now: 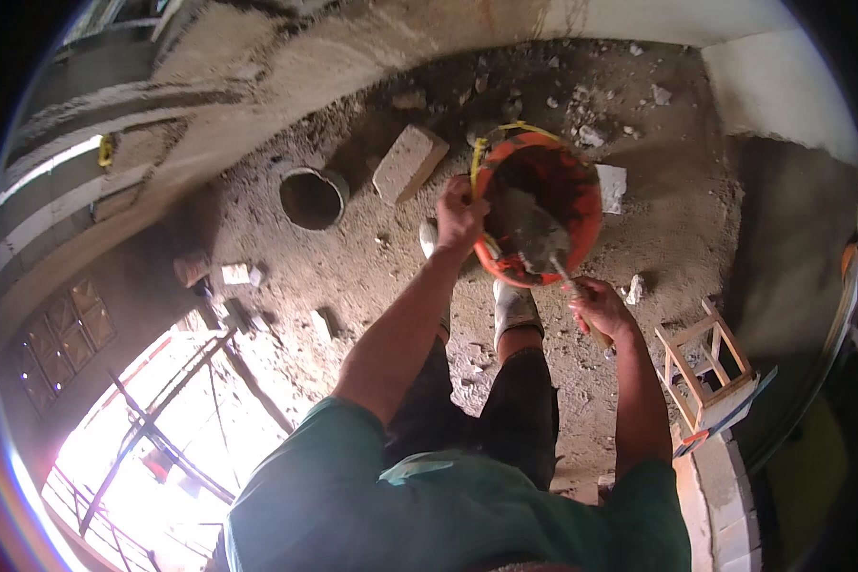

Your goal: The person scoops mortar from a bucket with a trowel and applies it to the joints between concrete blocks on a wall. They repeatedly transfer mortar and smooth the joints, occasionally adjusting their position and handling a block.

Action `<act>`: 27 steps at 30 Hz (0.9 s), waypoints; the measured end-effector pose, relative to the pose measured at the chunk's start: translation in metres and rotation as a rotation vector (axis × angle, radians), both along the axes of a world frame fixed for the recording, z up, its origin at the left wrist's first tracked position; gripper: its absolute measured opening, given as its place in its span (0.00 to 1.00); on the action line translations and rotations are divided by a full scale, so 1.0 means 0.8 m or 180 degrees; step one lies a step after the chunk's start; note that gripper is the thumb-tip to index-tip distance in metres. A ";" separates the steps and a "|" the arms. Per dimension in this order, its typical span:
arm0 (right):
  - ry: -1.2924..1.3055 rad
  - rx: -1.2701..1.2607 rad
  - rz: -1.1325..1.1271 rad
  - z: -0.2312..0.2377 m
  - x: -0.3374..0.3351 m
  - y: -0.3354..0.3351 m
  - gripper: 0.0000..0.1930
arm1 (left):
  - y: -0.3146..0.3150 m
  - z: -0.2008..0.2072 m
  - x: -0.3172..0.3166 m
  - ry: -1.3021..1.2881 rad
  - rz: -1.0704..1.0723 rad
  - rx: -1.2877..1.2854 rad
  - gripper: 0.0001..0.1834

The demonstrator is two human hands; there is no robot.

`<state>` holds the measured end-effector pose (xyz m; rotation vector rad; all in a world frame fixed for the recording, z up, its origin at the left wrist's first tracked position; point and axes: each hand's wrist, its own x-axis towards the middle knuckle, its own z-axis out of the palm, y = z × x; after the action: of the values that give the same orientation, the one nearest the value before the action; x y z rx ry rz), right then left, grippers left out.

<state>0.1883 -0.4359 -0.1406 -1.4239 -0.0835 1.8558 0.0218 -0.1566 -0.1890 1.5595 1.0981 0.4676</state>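
Note:
An orange bucket point(589, 205) with a yellow handle point(480, 153) is tilted in front of me, above the rubble floor. At its left rim is my left hand point(460, 214), with the fingers closed on the edge; whether the handle is also in the grip I cannot tell. My right hand point(599, 307), near the bucket's lower right, is wrapped round the grip of a trowel point(541, 238). The trowel's blade lies inside the bucket, coated with grey mortar. Part of the bucket's inside is in shadow.
A pale block point(410, 164) and a round container point(313, 198) sit left of the bucket. A white slab piece point(612, 188) lies to its right. At right stands a wooden stool point(710, 367) with a saw-like tool point(734, 412) by it. Poles point(153, 429) cross a bright opening at lower left.

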 end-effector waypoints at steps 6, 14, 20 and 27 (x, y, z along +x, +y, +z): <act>-0.0246 -0.0349 -0.0236 -0.102 0.014 -0.045 0.19 | -0.058 -0.183 0.028 0.0096 0.0322 -0.1058 0.13; 0.0121 -0.0350 -0.0484 -0.193 -0.023 -0.050 0.22 | -0.036 -0.294 -0.022 0.1190 -0.0346 -0.1003 0.12; 0.0370 -0.0226 -0.0633 -0.176 -0.040 -0.040 0.21 | -0.027 -0.267 -0.057 0.2056 -0.1147 -0.1151 0.20; 0.0367 -0.0204 -0.0586 -0.155 -0.030 -0.023 0.18 | -0.030 -0.299 -0.131 0.0975 -0.1519 -0.1632 0.34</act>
<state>0.1643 -0.4545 -0.2645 -1.3177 0.1603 1.7968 -0.0830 -0.1806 -0.4282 1.3854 0.9293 -0.3639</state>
